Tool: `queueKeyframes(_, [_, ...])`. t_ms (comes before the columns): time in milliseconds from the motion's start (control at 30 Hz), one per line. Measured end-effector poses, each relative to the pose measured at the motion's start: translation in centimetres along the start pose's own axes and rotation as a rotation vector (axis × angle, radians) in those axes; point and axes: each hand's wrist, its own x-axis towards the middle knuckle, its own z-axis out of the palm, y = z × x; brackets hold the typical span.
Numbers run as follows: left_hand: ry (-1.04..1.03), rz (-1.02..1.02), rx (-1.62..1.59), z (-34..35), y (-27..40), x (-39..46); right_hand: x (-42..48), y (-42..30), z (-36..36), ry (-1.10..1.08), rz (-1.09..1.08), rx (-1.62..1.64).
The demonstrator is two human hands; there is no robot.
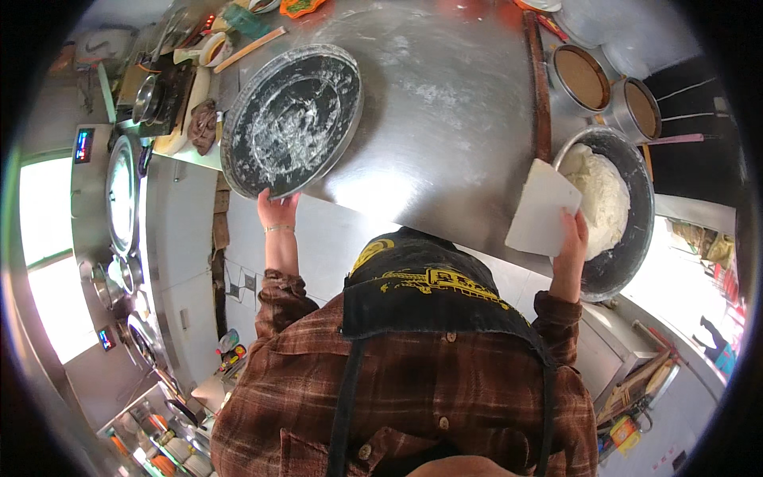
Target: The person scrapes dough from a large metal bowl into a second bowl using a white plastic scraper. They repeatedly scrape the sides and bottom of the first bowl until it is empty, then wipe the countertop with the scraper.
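Observation:
My left hand (pixel 278 210) grips the near rim of a large round metal basin (pixel 229 128), which is tilted over the left side of the steel worktop. Streaks of flour and bits of dough coat its dark inside. In my right hand (pixel 572 241) is a flat white dough scraper (pixel 539 208). The scraper overlaps the left rim of a second metal bowl (pixel 641 238) in the view; whether it touches is hard to tell. A large lump of pale dough (pixel 602 203) fills much of that bowl.
Flour smears the steel worktop (pixel 441 119). A long wooden strip (pixel 541 95) runs along its right side, near two round tins (pixel 578 77) with brown contents. At the left lie a wooden rolling pin (pixel 250 50), a brown cloth (pixel 203 126) and a small metal bowl (pixel 146 98).

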Motion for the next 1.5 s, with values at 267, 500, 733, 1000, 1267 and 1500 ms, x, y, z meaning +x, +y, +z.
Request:
queueKeyframes(267, [0.118, 0.199, -0.001, -4.0, 4.1, -1.0, 6.3, 4.9, 4.2, -0.039, 0.37, 0.231])
queueKeyframes(500, [0.228, 0.334, -0.097, -4.8, 3.4, 1.6, 14.3, 8.8, 6.0, -0.203, 0.362, 0.262])
queueKeyframes(733, [0.227, 0.379, -0.169, -4.7, 4.0, 6.2, 19.8, 13.8, 9.8, -0.232, 0.264, 0.293])
queueKeyframes(1000, [0.124, 0.23, -0.118, -4.6, 6.1, 4.4, 25.7, 11.2, 15.0, 0.037, 0.104, 0.164])
queueKeyframes(1267, [0.037, 0.155, -0.005, -3.1, 7.7, 3.2, 43.1, 10.4, 9.5, 0.194, -0.289, -0.198])
queueKeyframes(1500, [0.123, 0.28, 0.05, 0.0, 5.9, 1.6, 55.3, 9.7, 8.6, 0.255, -0.425, -0.797])
